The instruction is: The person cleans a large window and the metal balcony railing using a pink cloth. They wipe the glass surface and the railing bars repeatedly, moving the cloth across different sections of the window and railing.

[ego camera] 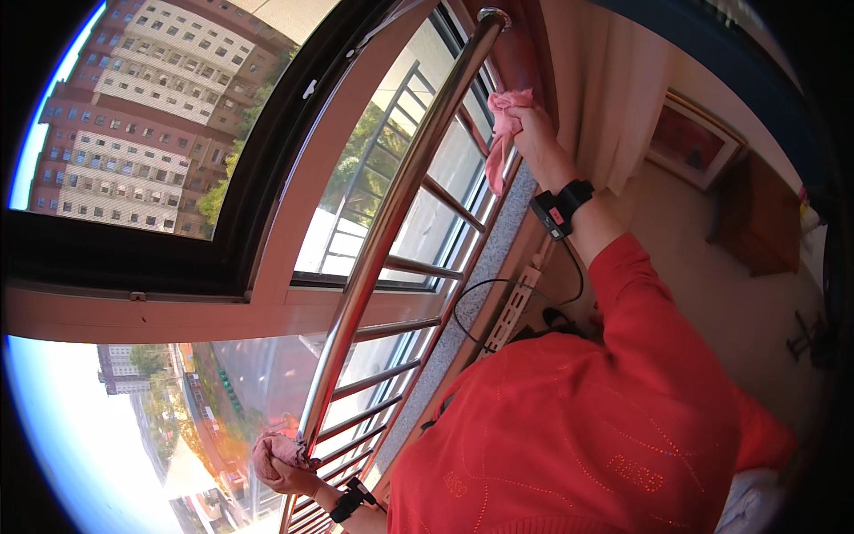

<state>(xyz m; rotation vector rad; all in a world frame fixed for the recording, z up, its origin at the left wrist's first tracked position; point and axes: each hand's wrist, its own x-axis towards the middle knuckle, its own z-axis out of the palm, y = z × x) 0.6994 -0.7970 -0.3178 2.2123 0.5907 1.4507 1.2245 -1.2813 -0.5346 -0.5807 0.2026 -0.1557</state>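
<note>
My left hand (292,478) is closed around a bunched pink cloth (277,446), which sits against the far stretch of a shiny metal handrail (393,220). My right hand (536,133) grips another pink cloth (512,107), and a loose strip of it hangs down. That cloth is close to a dark reddish-brown panel (534,40) where the rail ends in a round metal flange (495,16). I cannot tell whether it touches the panel. Metal crossbars (434,270) run from the handrail down to a lower rail. Black straps with small devices circle both wrists.
Beyond the railing are window panes in a pinkish frame (267,320), with a dark-framed sash (227,267) jutting across. A speckled stone sill (477,287) and a white radiator (514,310) lie below. A black cable (460,294) loops from my right wrist. A framed picture (694,140) and wooden cabinet (760,213) stand behind.
</note>
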